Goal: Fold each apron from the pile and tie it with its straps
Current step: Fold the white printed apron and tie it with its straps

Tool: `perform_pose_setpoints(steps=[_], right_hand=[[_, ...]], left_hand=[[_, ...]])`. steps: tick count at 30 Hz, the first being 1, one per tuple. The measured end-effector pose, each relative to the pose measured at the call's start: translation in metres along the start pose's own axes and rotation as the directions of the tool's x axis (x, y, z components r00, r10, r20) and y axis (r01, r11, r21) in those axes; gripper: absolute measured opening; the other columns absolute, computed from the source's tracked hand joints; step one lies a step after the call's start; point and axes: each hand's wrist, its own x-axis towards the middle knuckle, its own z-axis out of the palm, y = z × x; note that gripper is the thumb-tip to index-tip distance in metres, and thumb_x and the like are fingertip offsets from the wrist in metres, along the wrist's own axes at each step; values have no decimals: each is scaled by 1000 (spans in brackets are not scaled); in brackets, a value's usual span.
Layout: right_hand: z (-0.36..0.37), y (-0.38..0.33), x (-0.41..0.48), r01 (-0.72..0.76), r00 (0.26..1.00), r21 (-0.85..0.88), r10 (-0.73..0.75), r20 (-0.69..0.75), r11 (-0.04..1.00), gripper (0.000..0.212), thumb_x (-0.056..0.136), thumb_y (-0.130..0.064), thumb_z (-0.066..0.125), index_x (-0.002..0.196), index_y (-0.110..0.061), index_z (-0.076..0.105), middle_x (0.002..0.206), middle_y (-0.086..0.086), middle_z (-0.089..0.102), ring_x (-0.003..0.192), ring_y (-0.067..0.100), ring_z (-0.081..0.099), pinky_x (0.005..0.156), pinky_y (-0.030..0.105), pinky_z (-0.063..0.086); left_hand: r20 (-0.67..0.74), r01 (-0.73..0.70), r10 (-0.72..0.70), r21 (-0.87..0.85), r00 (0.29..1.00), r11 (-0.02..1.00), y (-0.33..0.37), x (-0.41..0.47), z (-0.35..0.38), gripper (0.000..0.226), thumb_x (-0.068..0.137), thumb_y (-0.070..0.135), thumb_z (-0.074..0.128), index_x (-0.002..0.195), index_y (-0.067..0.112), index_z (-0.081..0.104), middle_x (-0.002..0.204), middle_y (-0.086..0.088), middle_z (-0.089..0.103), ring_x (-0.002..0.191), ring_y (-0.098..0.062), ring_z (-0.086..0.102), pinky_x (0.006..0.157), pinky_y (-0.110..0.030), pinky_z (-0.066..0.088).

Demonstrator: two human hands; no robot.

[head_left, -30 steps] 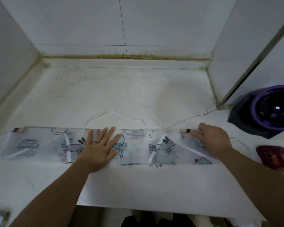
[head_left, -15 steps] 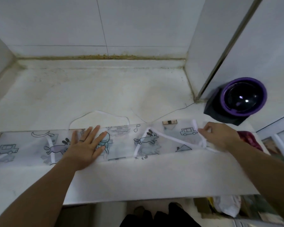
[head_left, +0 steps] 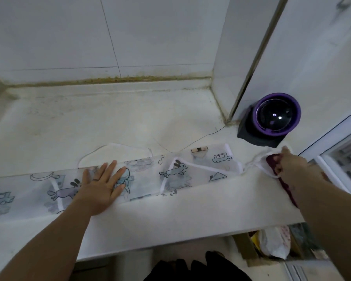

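Observation:
A translucent white apron (head_left: 150, 179) printed with cartoon rabbits and cars lies folded into a long narrow strip across the white counter (head_left: 170, 216). My left hand (head_left: 101, 185) presses flat on the strip's middle, fingers spread. Its neck loop (head_left: 114, 148) arcs out behind the strip. At the right end, my right hand (head_left: 292, 167) pinches the thin white waist strap (head_left: 255, 165), which is pulled out to the right of the strip's end. A dark red cloth (head_left: 272, 160) lies under that hand.
A purple-rimmed dark dome on a black base (head_left: 272, 120) stands at the back right by the wall corner. A window frame (head_left: 336, 159) is at the far right. Below the counter edge on the right sit plastic bags (head_left: 274, 242).
My right hand moved rightward off the strip's end, drawing the waist strap out with it. The left hand stayed pressed on the apron. The view shifted right.

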Motion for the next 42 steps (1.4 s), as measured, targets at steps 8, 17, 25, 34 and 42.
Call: perform_pose_setpoints(steps=[8, 17, 25, 34, 42], right_hand=[[23, 12, -31, 200, 845, -93, -220, -487, 975, 27, 95, -29, 48, 114, -9, 50, 115, 9, 53, 108, 25, 49, 89, 36, 38], [137, 43, -117, 941, 224, -333, -631, 743, -58, 58, 93, -48, 24, 136, -18, 49, 147, 7, 40, 136, 24, 35, 115, 43, 18], [159, 76, -97, 734, 564, -670, -454, 690, -107, 87, 73, -71, -22, 150, -36, 0, 160, -2, -9, 147, 22, -7, 110, 63, -2], [146, 68, -82, 579, 743, -815, -395, 540, -25, 84, 78, -81, 8, 147, -39, -13, 159, 1, -16, 146, 26, -11, 109, 66, 1], [145, 64, -84, 580, 753, -814, -361, 551, -33, 83, 80, -79, 8, 146, -37, -18, 158, 3, -18, 146, 28, -12, 109, 65, 2]], left_hand=[[-23, -1, 1, -5, 1000, 1000, 0, 0, 0, 82, 63, 65, -23, 138, 32, -27, 152, 9, -29, 145, -14, -17, 115, -52, -7], [-64, 4, -8, -50, 998, 999, 26, 0, 2, 97, 47, 73, -45, 136, 37, -30, 147, 8, -35, 141, -14, -24, 113, -54, -9], [-174, -21, -8, -165, 985, 986, 59, -5, 14, 91, 60, 73, -38, 142, 42, -17, 149, 11, -33, 137, -11, -30, 113, -48, -17], [-152, 289, -337, -270, 929, 919, -65, -55, 37, 79, 73, 75, -8, 145, 44, -8, 157, 10, -15, 145, -12, -13, 116, -46, -8], [-328, -121, 69, -142, 942, 982, -17, -62, 15, 51, 98, 53, 22, 134, 25, 45, 141, -7, 47, 126, -29, 47, 111, -47, 29]])
